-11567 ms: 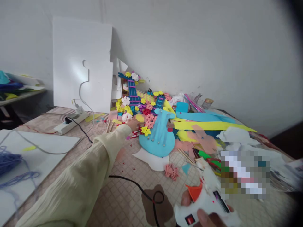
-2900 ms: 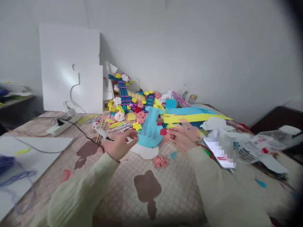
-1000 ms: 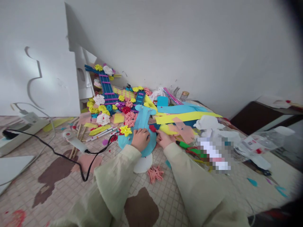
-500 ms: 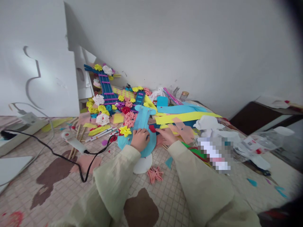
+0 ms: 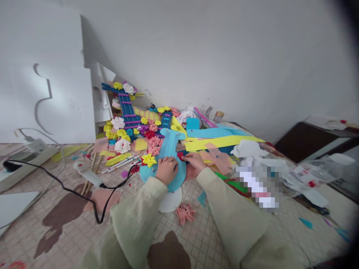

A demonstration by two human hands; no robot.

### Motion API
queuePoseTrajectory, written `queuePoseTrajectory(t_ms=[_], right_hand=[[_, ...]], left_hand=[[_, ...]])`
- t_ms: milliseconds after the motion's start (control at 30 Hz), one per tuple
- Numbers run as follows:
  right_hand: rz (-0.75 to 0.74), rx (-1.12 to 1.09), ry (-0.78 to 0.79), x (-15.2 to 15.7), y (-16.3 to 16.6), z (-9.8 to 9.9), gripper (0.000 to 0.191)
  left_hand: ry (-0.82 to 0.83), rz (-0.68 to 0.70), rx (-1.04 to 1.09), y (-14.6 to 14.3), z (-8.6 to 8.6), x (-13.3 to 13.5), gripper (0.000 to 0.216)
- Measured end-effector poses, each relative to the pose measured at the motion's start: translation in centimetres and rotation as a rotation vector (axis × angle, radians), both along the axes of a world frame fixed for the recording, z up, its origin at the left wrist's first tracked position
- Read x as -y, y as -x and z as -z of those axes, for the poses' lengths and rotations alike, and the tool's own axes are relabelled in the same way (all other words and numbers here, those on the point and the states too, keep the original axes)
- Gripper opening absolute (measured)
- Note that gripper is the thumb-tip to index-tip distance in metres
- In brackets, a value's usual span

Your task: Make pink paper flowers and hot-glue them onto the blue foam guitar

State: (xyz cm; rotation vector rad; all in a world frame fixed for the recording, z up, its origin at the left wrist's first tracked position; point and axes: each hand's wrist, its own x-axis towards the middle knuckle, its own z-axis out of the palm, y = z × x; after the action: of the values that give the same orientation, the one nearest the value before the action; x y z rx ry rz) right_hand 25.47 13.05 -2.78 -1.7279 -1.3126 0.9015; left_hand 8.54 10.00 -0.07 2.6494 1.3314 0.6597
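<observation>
- Bearing down on the guitar (image 5: 168, 147) with the left hand (image 5: 166, 169), fingers curled shut on nothing; guitar lying mid-table (image 5: 196, 239), just before the far-edge heap (image 5: 146, 129).
- Touching a red piece (image 5: 180, 155) at the guitar's right side with the right hand (image 5: 193, 161); pinching or merely pressing, impossible to tell.
- Likely calling for pinning the guitar flat and seating the piece squarely, pressing evenly, not sliding.
- Covering much of the guitar's body with both hands; showing the piece only as a small blurred patch.
</observation>
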Motion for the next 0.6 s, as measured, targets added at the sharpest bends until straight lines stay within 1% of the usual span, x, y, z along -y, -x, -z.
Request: queuePoseTrajectory(t_ms=[167,267,433,600], right_hand=[[-0.02,0.032,0.001,0.0,0.3,-0.2,0.026],[-0.024,0.033,-0.01,0.1,0.6,-0.4,0.027],[0.005,0.021,-0.057,0.3,1.0,-0.8,0.03],[0.025,0.019,-0.095,0.7,1.4,-1.4,0.029]], left_hand=[[0.004,-0.003,-0.001,0.0,0.0,0.0,0.019],[0.005,-0.002,-0.002,0.0,0.0,0.0,0.02],[0.007,0.001,-0.008,0.0,0.0,0.0,0.021],[0.002,-0.002,-0.009,0.0,-0.1,0.0,0.02]])
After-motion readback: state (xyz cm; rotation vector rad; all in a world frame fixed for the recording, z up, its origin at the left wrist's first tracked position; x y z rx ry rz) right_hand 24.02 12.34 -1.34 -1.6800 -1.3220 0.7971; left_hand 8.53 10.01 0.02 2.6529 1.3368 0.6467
